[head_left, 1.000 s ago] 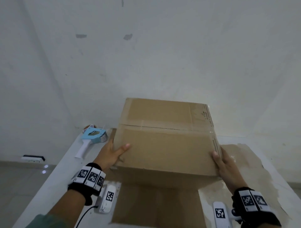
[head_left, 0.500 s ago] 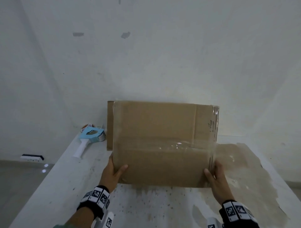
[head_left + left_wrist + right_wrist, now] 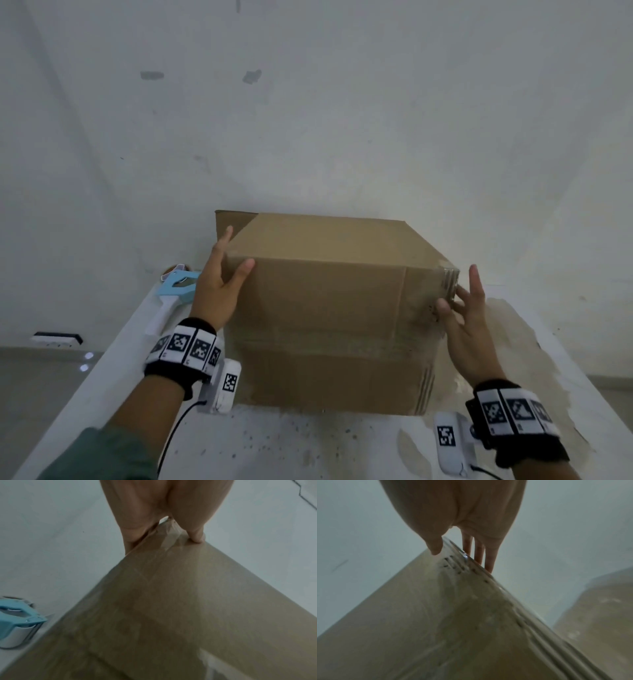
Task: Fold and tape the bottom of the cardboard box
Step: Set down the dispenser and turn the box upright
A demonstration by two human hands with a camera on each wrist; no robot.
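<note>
The brown cardboard box (image 3: 325,308) stands on the white table (image 3: 308,445), with a band of clear tape running across the face toward me. My left hand (image 3: 219,281) straddles its upper left corner, thumb on the front face and straight fingers along the left side. My right hand (image 3: 466,315) lies at the upper right edge, thumb touching the front face and fingers straight beside the box. In the left wrist view the left hand (image 3: 154,507) touches the box (image 3: 171,601) at its corner. The right wrist view shows the right hand (image 3: 462,513) against the box (image 3: 436,615) edge.
A light blue tape dispenser (image 3: 178,287) with a white handle lies on the table left of the box, also in the left wrist view as the dispenser (image 3: 15,620). A brown stained patch (image 3: 534,342) covers the table's right side. The wall stands close behind.
The box was tipped up off the table with its taped face toward me; now it rests on the table and both hands have slid up to its upper corners.
</note>
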